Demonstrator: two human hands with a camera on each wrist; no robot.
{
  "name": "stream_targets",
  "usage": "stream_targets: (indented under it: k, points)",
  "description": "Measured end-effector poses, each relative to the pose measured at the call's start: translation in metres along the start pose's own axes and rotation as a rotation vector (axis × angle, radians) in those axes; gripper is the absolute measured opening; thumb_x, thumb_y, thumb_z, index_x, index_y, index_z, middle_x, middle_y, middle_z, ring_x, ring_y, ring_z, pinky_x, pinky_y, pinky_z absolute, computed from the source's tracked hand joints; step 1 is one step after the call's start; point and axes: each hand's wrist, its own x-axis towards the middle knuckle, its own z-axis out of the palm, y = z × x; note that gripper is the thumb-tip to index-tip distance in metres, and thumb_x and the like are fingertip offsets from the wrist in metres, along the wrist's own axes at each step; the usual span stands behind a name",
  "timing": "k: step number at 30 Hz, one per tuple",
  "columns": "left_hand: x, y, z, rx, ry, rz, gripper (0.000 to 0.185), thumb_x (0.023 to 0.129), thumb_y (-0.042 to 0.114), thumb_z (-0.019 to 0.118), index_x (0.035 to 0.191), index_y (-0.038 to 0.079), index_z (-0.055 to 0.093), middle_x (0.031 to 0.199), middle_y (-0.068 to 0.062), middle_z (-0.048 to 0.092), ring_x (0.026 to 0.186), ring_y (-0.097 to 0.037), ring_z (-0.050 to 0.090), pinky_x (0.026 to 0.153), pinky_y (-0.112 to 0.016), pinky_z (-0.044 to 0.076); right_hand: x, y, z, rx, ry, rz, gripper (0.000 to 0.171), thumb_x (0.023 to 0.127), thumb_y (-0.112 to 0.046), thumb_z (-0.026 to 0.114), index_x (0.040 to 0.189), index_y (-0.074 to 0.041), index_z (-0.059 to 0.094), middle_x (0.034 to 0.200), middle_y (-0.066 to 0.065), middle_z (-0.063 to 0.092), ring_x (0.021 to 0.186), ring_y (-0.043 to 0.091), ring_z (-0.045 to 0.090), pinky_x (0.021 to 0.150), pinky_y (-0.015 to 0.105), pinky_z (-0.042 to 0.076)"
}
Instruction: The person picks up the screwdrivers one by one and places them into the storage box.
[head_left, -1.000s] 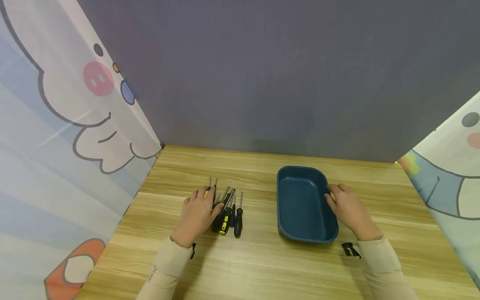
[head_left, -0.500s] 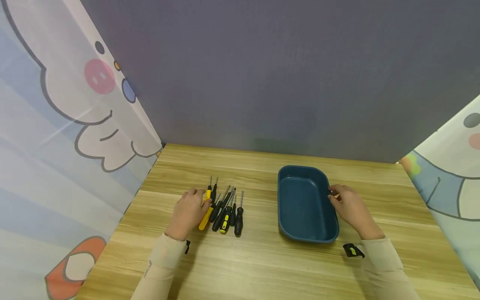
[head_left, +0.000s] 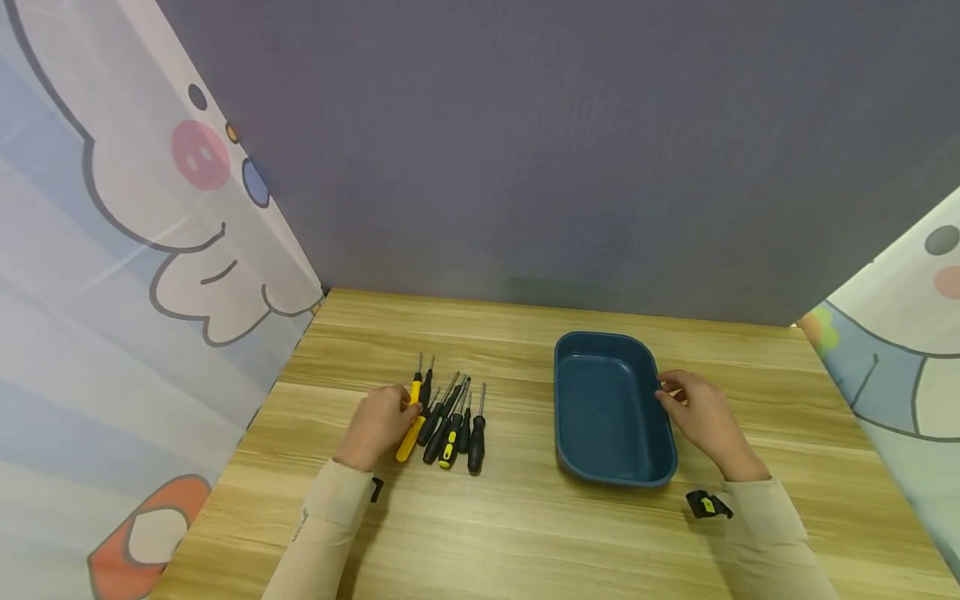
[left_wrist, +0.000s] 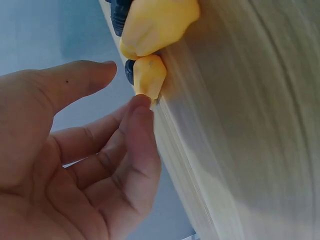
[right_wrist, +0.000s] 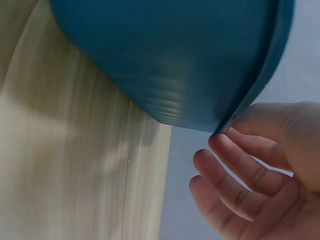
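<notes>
Wooden table (head_left: 525, 517): left hand (head_left: 378, 421) fingertip touches yellow screwdriver (head_left: 408, 425); right hand (head_left: 701, 417) pinches tray rim (head_left: 663, 417)

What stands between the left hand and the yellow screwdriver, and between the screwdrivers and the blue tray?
Nothing visible. The left hand already touches the yellow screwdriver with its fingertips. Between the screwdrivers and the blue tray lies only bare table. The right hand holds the tray's right rim.

On the surface (head_left: 525, 533): one blue tray (head_left: 609, 475), two hands, and a cluster of roughly seven screwdrivers (head_left: 450, 421), exact count unclear where they overlap.
</notes>
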Motion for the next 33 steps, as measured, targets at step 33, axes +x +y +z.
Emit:
stream_targets:
  k: [33]
  points:
    - [0.008, 0.007, -0.005, -0.087, -0.035, -0.075, 0.053, 0.09, 0.019, 0.075, 0.05, 0.015, 0.042, 0.046, 0.007, 0.033, 0.039, -0.008, 0.029, 0.038, -0.021, 0.025, 0.001, -0.001, -0.001, 0.014, -0.001, 0.006, 0.027, 0.095, -0.001, 0.065, 0.119, 0.011, 0.062, 0.103, 0.025, 0.066, 0.085, 0.039, 0.066, 0.071, 0.053, 0.054]
